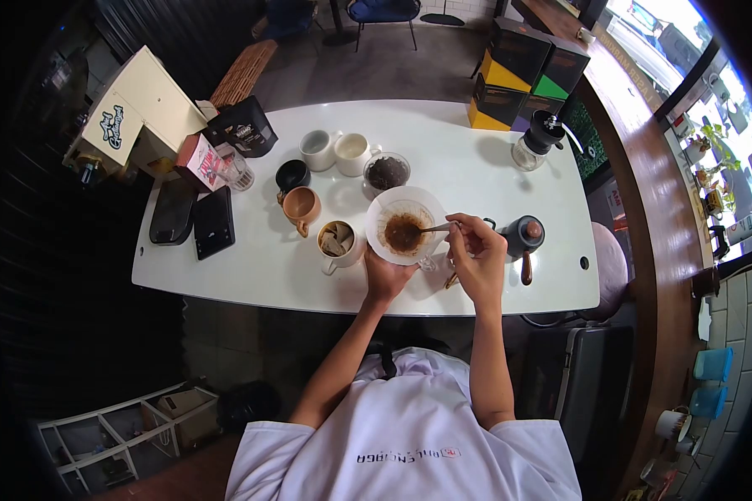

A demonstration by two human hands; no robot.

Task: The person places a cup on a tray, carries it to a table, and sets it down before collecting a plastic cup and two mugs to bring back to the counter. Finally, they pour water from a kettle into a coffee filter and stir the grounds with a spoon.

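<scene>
My left hand [386, 277] is closed around the underside of a white coffee dripper [430, 205], its fingers partly hidden beneath it. Inside the dripper, a paper filter holds wet brown coffee grounds [404, 233]. Between the fingers of my right hand [479, 253] is a spoon [439, 227], its tip down in the grounds. Left of the dripper stands a mug [348, 260] with what look like used filter papers or tea bags inside. Just behind is a glass bowl [388, 173] of dark grounds or beans. A black kettle [525, 235] with a wooden handle sits right of my right hand.
On the white table [301, 280] stand two pale mugs [317, 150], a tan cup [301, 204] and a black cup [292, 175]. A black tablet [215, 224] and pink box [199, 163] lie left; a hand grinder [536, 142] and stacked boxes [510, 79] stand back right.
</scene>
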